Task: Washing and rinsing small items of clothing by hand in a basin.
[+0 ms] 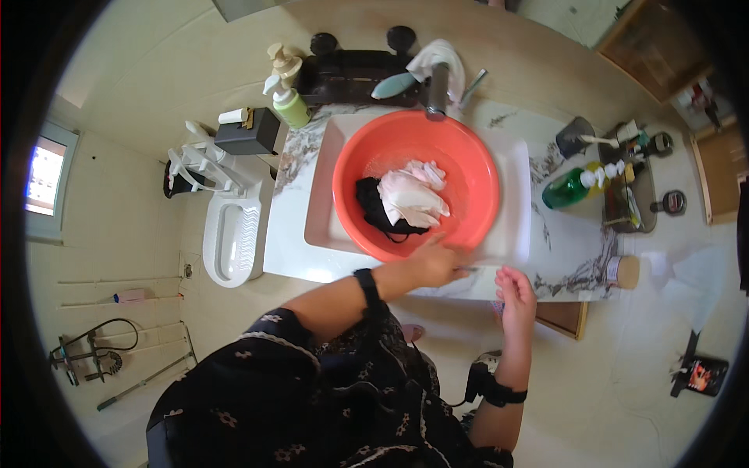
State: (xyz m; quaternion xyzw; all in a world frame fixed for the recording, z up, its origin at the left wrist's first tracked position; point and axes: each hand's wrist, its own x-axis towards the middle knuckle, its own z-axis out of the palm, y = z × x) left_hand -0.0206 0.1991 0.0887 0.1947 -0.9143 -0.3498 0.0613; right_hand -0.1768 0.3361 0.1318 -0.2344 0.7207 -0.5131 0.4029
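A coral-red round basin point(476, 168) sits in the white sink point(513, 226), with water in it. In the water lie a bunched pale pink cloth point(413, 195) and a black cloth point(370, 204) partly under it. My left hand point(435, 264) is at the basin's near rim, one finger pointing over the edge and the others closed. To its right, my right hand point(515, 292) is held over the counter's front edge with curled fingers. Between the two hands is something small and thin, too blurred to name.
The faucet point(438, 90) reaches over the basin's far rim, with a white cloth point(437, 56) draped behind it. A green pump bottle point(292, 108) stands at the back left. On the marbled counter's point(546, 269) right are a green bottle point(563, 189) and a lidded jar point(622, 272).
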